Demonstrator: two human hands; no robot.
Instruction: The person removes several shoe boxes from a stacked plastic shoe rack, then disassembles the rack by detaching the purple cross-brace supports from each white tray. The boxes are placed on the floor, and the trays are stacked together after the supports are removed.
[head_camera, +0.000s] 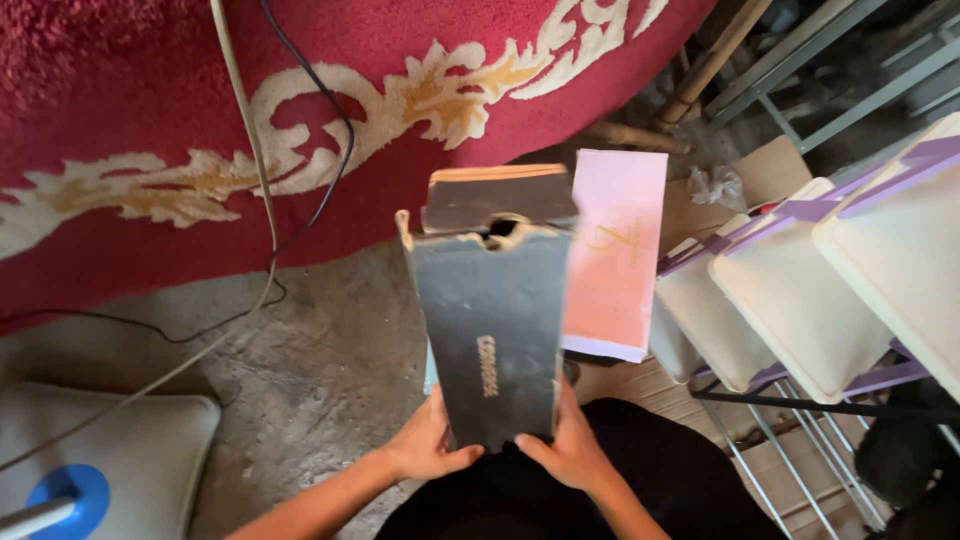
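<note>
A black shoebox (492, 335) is held upright by its lower edge, gripped between the left hand (428, 442) and the right hand (570, 448), just beside a pink box (615, 255).

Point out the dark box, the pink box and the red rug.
dark box (492, 330), head view, middle of its lid
pink box (617, 250), head view, middle of its top
red rug (130, 90), head view, plain red part
</note>
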